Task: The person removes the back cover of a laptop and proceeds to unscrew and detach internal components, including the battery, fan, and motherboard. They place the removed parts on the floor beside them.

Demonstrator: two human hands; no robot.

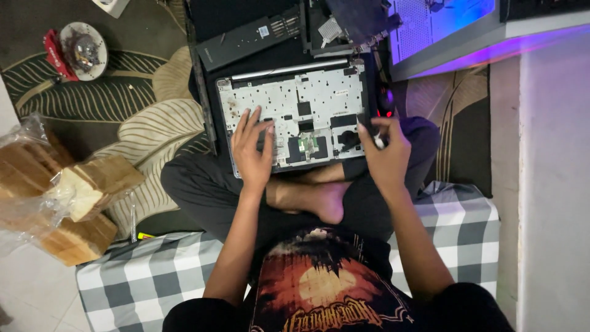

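While the left hand lies flat, fingers spread, steadying the opened laptop at frame centre, the right hand pinches a small tool; best kept upright.

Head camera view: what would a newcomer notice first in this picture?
The opened laptop chassis on the seated person's lap, its pale inner plate exposed, stands out at the centre. The left hand rests flat on it, and the right hand pinches a small part at its right edge. Bagged sliced bread lies on the floor at left.

One opened laptop base, two hands, three bread slices.
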